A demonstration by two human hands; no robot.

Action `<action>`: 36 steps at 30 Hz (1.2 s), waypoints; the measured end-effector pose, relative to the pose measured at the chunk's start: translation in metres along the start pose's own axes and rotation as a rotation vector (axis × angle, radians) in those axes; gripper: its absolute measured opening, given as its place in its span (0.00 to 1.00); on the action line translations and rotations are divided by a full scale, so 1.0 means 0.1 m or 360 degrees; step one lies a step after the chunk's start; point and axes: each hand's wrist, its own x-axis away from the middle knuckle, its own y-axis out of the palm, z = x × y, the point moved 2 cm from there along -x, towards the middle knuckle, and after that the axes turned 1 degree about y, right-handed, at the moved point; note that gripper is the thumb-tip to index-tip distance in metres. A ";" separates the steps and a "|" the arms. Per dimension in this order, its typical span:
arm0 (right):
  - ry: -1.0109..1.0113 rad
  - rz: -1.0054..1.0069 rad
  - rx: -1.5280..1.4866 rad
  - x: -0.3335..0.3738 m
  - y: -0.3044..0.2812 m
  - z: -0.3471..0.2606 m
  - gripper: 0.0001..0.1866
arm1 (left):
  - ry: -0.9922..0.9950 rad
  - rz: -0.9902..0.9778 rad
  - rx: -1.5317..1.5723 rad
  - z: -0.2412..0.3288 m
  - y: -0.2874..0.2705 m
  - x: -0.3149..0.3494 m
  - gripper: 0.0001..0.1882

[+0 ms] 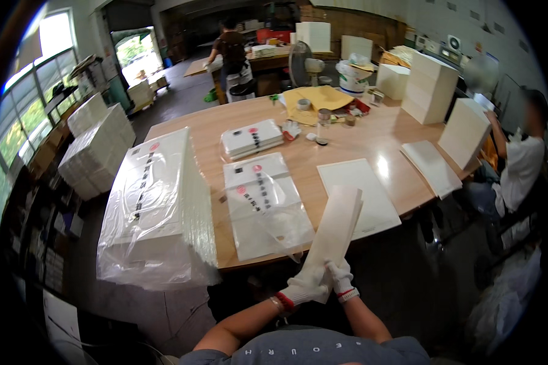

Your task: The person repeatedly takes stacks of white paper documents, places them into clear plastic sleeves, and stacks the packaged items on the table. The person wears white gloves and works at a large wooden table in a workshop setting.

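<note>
My left hand (309, 290), in a white knitted glove with a red cuff, grips the lower end of a bundle of cream paper sheets (336, 228). My right hand (340, 276), gloved the same way, is closed on that end's right side. The bundle tilts up and away from me, curved lengthwise, its far end in front of a flat pale sheet stack (364, 198) on the table. To the left, printed clear plastic bags (265, 207) lie flat at the near edge. Behind them rest several packed paper bundles (252, 139).
A tall plastic-covered stack (155, 207) stands at the table's left end. Tape rolls, a glove (291, 129) and yellow paper (323, 97) lie at the back. Tall paper stacks (431, 88) line the right side, where a seated person (523, 152) handles one. Another person (232, 58) stands at a far table.
</note>
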 end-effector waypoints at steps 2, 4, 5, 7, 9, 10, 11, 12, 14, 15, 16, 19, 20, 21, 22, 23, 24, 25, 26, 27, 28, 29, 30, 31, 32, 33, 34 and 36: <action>-0.0274 -0.0061 0.0090 0.09 -0.03 -0.26 0.19 | 0.0507 0.0851 -0.0422 0.09 -0.49 0.17 0.30; -0.0287 -0.0017 0.0148 0.19 -0.12 -0.55 0.17 | 0.0452 0.1527 -0.1003 0.31 -1.09 0.22 0.30; -0.0431 -0.0033 0.0206 0.25 -0.15 -0.69 0.16 | 0.0263 0.1606 -0.1011 0.24 -1.30 0.21 0.32; -0.0801 -0.0094 0.0517 0.42 -0.17 -1.11 0.14 | -0.0144 0.1509 -0.0792 -0.08 -1.60 0.18 0.34; -0.1206 -0.0276 0.0962 0.39 -0.30 -1.24 0.14 | -0.0524 0.1150 -0.0317 -0.57 -1.76 0.08 0.33; -0.1410 -0.0355 0.1172 0.39 -0.34 -1.29 0.15 | -0.0558 0.1042 0.0012 -0.69 -1.81 0.03 0.31; -0.1465 -0.0343 0.1242 0.46 -0.30 -1.39 0.15 | -0.0573 0.0913 0.0337 -0.78 -1.83 -0.04 0.29; -0.1522 -0.0335 0.1304 0.51 -0.22 -1.47 0.15 | -0.0584 0.0780 0.0654 -0.87 -1.84 -0.10 0.28; -0.1325 -0.0611 0.1689 0.42 -0.10 -1.42 0.13 | -0.0006 0.0908 0.0271 -0.73 -1.55 -0.17 0.21; -0.1193 -0.0595 0.1861 0.35 -0.02 -1.33 0.13 | 0.0272 0.1011 0.0175 -0.54 -1.38 -0.19 0.18; -0.1047 -0.0573 0.2047 0.27 0.04 -1.24 0.13 | 0.0555 0.1201 0.0314 -0.08 -1.24 -0.20 0.17; -0.1073 -0.0784 0.2043 -0.13 0.17 -0.71 0.17 | 0.0714 0.0923 -0.0130 0.18 -0.77 -0.22 0.19; -0.1121 -0.0850 0.1928 -0.27 0.18 -0.54 0.19 | 0.0670 0.0914 -0.0042 0.08 -0.72 -0.24 0.19; -0.1077 -0.0854 0.1903 -0.36 0.29 -0.52 0.21 | 0.0628 0.0894 0.0030 -0.04 -0.71 -0.26 0.19; -0.0970 -0.0686 0.2321 -0.36 0.36 -0.47 0.23 | 0.0605 0.1017 -0.0021 -0.22 -0.74 -0.24 0.18; -0.0102 -0.0582 0.2065 -0.04 0.80 -1.22 0.31 | 0.0380 0.0964 -0.0173 -0.46 -0.76 -0.17 0.18; -0.0430 -0.0314 0.1943 -0.14 0.77 -1.16 0.33 | 0.0221 0.0879 -0.0292 -0.58 -0.78 -0.12 0.18; -0.0732 -0.0055 0.1798 -0.30 0.71 -0.91 0.35 | 0.0199 0.0816 -0.0336 -0.68 -0.78 -0.08 0.18; -0.1017 0.0192 0.1633 -0.42 0.69 -0.70 0.38 | 0.0164 0.0748 -0.0380 -0.77 -0.77 -0.01 0.18; -0.0791 0.0228 0.1753 -0.50 0.81 -0.58 0.37 | 0.0138 0.0674 -0.0420 -0.88 -0.75 0.05 0.19; -0.0662 0.0039 0.1751 -0.63 0.89 -0.46 0.35 | 0.0195 0.0795 -0.0710 -1.11 -0.66 0.11 0.21; -0.0539 -0.0139 0.1756 -0.75 0.92 -0.39 0.34 | 0.0265 0.0917 -0.0993 -1.42 -0.49 0.14 0.24; -0.0412 -0.0304 0.1752 -0.80 1.00 -0.44 0.33 | 0.0348 0.1029 -0.1280 -1.47 -0.56 0.20 0.28; -0.0318 -0.0262 0.1899 -0.79 1.02 -0.51 0.32 | 0.0217 0.1189 -0.1686 -1.55 -0.66 0.36 0.25; -0.0301 -0.0302 0.1960 -0.73 1.04 -0.56 0.33 | -0.0093 0.1397 -0.0718 -1.68 -0.78 0.47 0.23; -0.0284 -0.0340 0.2020 -0.70 1.04 -0.60 0.34 | -0.0389 0.1515 0.0268 -1.82 -0.84 0.55 0.22; -0.0267 -0.0378 0.2078 -0.70 1.01 -0.60 0.35 | -0.0520 0.1509 0.0603 -1.88 -0.83 0.63 0.22; -0.0462 -0.0443 0.2042 -0.76 0.72 -0.21 0.38 | -0.0630 0.1460 0.0622 -1.92 -0.77 0.75 0.21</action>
